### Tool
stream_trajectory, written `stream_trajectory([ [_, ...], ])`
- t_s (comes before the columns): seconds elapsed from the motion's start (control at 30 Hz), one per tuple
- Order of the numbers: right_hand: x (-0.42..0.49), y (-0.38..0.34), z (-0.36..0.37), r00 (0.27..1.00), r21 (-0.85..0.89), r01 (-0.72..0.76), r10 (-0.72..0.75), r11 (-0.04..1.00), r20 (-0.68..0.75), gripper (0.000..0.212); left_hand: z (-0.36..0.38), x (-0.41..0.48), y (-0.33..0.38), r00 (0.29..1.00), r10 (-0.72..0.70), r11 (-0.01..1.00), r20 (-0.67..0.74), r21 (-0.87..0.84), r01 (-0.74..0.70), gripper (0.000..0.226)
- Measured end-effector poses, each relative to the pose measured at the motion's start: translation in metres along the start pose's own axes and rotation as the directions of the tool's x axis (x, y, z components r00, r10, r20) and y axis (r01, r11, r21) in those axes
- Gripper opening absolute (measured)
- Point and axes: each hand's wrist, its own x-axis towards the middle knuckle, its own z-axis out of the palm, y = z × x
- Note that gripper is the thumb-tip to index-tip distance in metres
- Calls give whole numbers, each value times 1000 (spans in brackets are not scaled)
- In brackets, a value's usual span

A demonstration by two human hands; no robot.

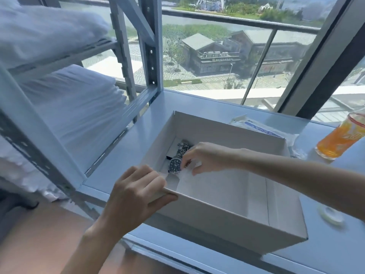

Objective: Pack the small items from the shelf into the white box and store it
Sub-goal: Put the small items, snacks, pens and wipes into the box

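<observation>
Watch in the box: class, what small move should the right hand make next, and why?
Probably release the watch and lift the right hand out. The watch already lies on the floor of the box, in its far-left corner, the left hand grips the near rim to steady it, and a tape roll lies outside on the shelf.

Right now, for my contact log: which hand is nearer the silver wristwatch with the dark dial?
Right. The right hand reaches into the white cardboard box, fingers at the silver dark-dialled wristwatch; the left hand grips the box's near-left corner rim, apart from the watch.
</observation>
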Motion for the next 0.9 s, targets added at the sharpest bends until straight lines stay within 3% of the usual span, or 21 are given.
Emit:
stream_trajectory([
  [0.17,24,-9,10,980,27,193,-194,981,43,34,-10,-7,-1,999,-39,999,13,33,39,22],
  [0.37,41,-13,22,930,11,362,-362,932,66,33,-15,-3,1,992,-94,995,85,53,90,33],
  [0.57,31,-2,26,918,53,395,-396,917,20,31,-12,-6,5,989,-125,992,80,45,122,30],
  [0.73,33,10,28,911,-41,396,-398,917,-108,26,-12,-7,5,990,-123,992,62,22,122,26],
  [0.9,35,6,32,949,108,316,-316,943,-17,23,-11,-7,6,989,-130,992,67,11,130,21],
])
